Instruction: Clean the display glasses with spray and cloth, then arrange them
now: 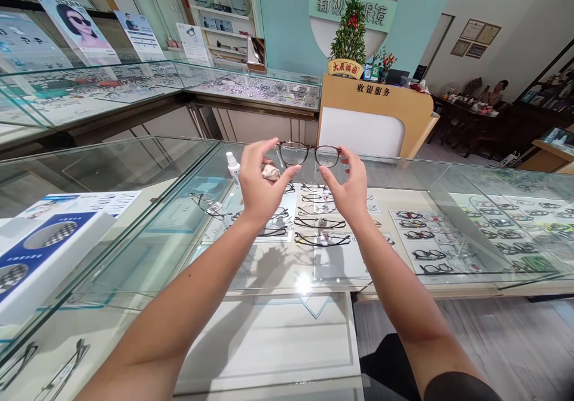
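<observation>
Both hands holding brown-framed glasses (308, 154) up over glass display counter (403, 171): left hand (258, 183) pinching left rim plus crumpled cloth (270, 173), right hand (347, 186) pinching right rim. Spray bottle (232, 167) standing left; rows of frames (319, 225) lying beneath; cashier desk (374, 114) standing far.

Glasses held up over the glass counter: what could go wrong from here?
1. The glasses are pinched only at their ends by the left hand and right hand; a slip could drop them onto the glass counter.
2. The left hand also holds a crumpled cloth, perhaps weakening its grip.
</observation>
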Demonstrator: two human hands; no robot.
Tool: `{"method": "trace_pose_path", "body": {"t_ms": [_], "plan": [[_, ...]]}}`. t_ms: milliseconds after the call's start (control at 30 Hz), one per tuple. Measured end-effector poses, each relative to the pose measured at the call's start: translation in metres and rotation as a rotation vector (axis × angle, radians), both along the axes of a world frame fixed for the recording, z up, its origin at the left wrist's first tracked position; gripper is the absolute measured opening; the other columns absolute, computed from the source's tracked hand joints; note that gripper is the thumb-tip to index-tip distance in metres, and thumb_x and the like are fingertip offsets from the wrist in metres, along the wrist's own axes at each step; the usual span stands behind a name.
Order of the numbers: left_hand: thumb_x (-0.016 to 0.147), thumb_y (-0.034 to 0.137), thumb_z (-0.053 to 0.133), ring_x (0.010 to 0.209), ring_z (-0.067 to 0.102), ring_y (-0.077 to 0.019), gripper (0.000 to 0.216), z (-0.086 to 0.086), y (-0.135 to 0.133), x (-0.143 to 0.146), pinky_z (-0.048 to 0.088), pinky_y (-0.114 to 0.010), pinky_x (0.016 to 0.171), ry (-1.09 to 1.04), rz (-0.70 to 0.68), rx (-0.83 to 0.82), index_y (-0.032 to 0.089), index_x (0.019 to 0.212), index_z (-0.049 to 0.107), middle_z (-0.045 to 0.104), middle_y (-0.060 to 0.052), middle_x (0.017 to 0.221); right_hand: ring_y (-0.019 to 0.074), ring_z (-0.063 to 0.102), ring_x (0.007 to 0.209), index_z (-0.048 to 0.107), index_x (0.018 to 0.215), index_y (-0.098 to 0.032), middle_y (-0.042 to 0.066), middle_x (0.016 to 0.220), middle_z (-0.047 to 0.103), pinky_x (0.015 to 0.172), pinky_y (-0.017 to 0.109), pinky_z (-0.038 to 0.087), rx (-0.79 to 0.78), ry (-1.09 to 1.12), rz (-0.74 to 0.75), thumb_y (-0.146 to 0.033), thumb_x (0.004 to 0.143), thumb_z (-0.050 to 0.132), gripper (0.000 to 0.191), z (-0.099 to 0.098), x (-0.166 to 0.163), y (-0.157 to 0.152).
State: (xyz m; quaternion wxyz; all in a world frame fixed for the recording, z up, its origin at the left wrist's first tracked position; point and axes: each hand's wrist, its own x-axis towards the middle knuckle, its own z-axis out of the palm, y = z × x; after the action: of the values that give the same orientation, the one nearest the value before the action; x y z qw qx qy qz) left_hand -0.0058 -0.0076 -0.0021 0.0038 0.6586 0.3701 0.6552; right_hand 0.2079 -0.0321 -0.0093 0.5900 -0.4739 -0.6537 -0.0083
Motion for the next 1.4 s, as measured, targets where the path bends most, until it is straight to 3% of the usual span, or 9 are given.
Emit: {"method": "trace_pose_path", "body": {"t_ms": [267,667,967,1400], "plan": [[0.087,0.056,0.090,0.103,0.069,-0.0259,0.064,-0.001,0.000,0.000,0.062,-0.045,0.093,0.020,0.021,0.018,0.027,0.140,0.068,0.067,-0.011,0.136,0.0331,0.067,0.134,0.055,0.157,-0.027,0.017,0.153,0.065,0.110,0.055,0.057,-0.064,0.040,0.030,-0.068,0.102,0.069,0.070,-0.004,-0.001,0.001],[0.088,0.038,0.089,0.088,0.069,-0.0191,0.062,-0.005,0.005,-0.001,0.062,-0.042,0.092,-0.070,-0.032,-0.112,0.028,0.144,0.066,0.071,-0.009,0.142,0.0314,0.071,0.129,0.055,0.156,-0.029,0.013,0.153,0.067,0.110,0.055,0.058,-0.017,0.040,0.055,-0.063,0.105,0.066,0.062,0.004,-0.004,-0.006],[0.091,0.045,0.086,0.093,0.074,-0.0216,0.068,-0.008,0.009,-0.001,0.065,-0.042,0.089,-0.087,-0.092,-0.176,0.029,0.152,0.061,0.069,-0.014,0.149,0.0306,0.070,0.128,0.060,0.155,-0.027,0.015,0.154,0.067,0.110,0.054,0.058,0.006,0.083,0.054,-0.064,0.108,0.058,0.059,0.002,-0.009,-0.006],[0.090,0.040,0.085,0.092,0.070,-0.0194,0.064,-0.005,0.002,0.002,0.066,-0.038,0.082,-0.053,-0.003,-0.051,0.028,0.147,0.058,0.065,-0.011,0.150,0.0317,0.068,0.131,0.057,0.162,-0.034,0.010,0.160,0.063,0.109,0.054,0.059,-0.052,0.140,0.139,-0.067,0.106,0.060,0.065,-0.002,-0.012,-0.006]]}}
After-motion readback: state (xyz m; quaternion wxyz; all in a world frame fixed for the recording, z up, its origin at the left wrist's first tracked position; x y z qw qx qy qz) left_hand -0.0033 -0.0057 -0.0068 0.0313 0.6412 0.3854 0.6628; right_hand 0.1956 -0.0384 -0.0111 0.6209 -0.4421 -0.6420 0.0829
